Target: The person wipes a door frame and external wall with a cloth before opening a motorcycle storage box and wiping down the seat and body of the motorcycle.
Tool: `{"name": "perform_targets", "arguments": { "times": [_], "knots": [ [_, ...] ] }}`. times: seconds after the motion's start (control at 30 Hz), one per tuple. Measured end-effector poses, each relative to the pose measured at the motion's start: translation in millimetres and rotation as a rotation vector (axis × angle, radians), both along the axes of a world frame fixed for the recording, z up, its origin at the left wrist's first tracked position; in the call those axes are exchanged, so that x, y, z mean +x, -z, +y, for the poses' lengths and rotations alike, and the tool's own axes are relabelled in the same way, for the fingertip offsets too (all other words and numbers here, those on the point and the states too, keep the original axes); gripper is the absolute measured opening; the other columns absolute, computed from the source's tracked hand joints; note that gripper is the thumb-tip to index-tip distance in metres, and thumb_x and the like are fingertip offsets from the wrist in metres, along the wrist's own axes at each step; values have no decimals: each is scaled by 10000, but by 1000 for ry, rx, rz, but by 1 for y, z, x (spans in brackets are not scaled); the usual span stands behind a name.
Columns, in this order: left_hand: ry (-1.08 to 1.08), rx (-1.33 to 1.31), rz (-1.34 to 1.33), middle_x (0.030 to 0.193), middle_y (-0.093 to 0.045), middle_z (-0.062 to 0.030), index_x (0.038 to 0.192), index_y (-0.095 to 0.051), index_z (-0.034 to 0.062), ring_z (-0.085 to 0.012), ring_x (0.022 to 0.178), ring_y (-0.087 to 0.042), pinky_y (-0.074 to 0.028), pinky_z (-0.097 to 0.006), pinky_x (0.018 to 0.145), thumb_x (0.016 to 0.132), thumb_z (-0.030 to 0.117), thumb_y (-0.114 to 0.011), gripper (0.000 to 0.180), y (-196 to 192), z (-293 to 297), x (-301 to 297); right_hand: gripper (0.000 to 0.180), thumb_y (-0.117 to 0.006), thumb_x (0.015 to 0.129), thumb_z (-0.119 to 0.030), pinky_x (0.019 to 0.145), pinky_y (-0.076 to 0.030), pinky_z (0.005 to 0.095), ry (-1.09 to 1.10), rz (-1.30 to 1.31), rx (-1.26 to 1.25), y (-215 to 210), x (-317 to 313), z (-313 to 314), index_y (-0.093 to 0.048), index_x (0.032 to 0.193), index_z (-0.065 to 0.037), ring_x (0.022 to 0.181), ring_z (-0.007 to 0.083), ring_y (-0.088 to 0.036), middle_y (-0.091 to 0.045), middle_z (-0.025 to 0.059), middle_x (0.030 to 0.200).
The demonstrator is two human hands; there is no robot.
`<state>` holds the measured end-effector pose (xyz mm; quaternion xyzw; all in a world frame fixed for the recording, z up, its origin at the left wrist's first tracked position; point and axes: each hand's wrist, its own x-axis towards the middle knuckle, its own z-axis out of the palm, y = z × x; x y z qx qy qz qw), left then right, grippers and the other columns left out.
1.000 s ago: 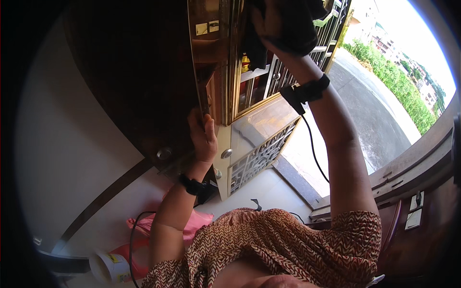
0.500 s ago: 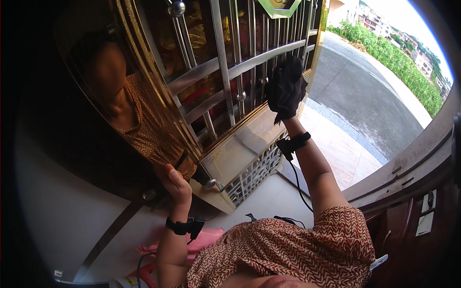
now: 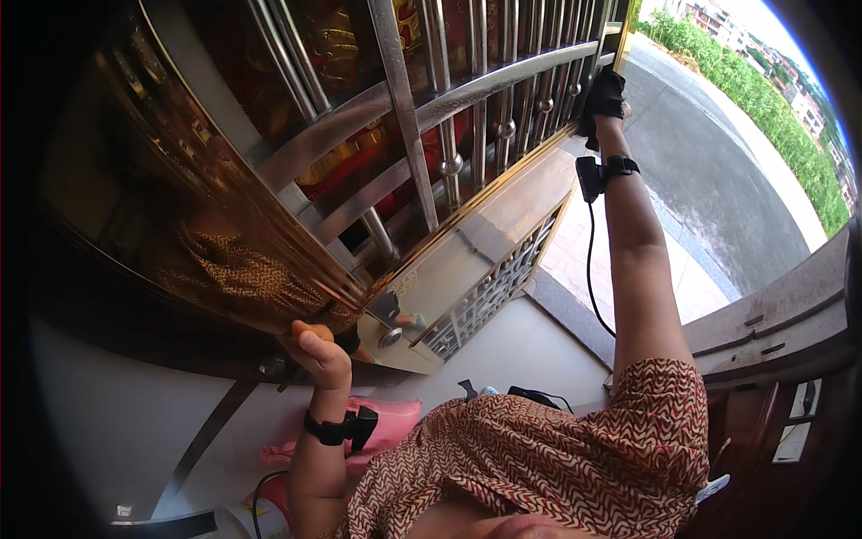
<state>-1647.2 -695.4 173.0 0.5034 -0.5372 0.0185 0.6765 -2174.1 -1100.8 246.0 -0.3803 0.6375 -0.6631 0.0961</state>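
A metal door with silver bars, round knobs and shiny gold trim stands open in front of me. My right hand reaches far along it on a stretched arm and presses a crumpled black cloth to the bars near the far end. The cloth covers most of the fingers. At the door's near edge, my left hand is closed around the lower corner, thumb up; its other fingers are partly hidden. Below the bars runs a pale panel with a metal lattice under it.
Through the doorway at right lie a grey paved road and green plants. A pink bag sits on the floor by my left arm. Black cables hang from my wrist straps. Dark red wood stands at lower right.
My right hand has slid the black cloth away from me along the bars, toward the door's far end. My left hand has stayed at the near edge. The view has shifted slightly.
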Motion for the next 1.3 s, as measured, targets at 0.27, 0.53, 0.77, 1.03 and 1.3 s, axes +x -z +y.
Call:
{"name": "perform_targets", "arguments": {
  "times": [0.27, 0.53, 0.77, 1.03, 1.3],
  "knots": [
    [-44, -142, -127, 944, -434, -91, 1262, -303, -80, -176, 804, -413, -384, -277, 768, 991, 428, -320, 575, 23, -36, 10, 364, -442, 873, -117, 786, -458, 334, -230, -4, -246, 94, 139, 59, -538, 1214, -36, 900, 206, -581, -629, 114, 1018],
    [63, -208, -140, 1234, -426, -223, 1338, -284, -76, -287, 1138, -445, -336, -370, 990, 968, 388, -422, 609, 17, -74, -13, 566, -503, 804, 7, 1081, -235, 389, -688, 91, -558, 120, 332, 217, -374, 1354, -40, 1279, 437, -296, -261, 250, 1404],
    [38, -68, -220, 1263, -440, -204, 1346, -290, -42, -282, 1130, -466, -353, -353, 975, 987, 379, -394, 563, 17, -104, -36, 579, -530, 736, 3, 1012, -316, 455, -1012, 391, -559, 162, 366, 278, -426, 1305, -14, 1175, 468, -387, -436, 266, 1266],
    [88, -169, -154, 1246, -425, -204, 1331, -272, -78, -274, 1122, -450, -326, -344, 999, 964, 363, -444, 599, 22, -104, -40, 513, -547, 871, -324, 941, -357, 408, -667, 9, -251, 153, 263, 119, -443, 1291, -47, 1164, 378, -428, -466, 208, 1255],
    [-182, -322, -216, 827, -409, -67, 905, -397, -31, -164, 747, -376, -376, -285, 713, 990, 466, -293, 516, 17, -81, -46, 350, -469, 930, -367, 798, -490, 330, -768, -564, -249, 148, 49, 11, -524, 1169, -117, 896, 203, -591, -586, 49, 1038]
  ]
}}
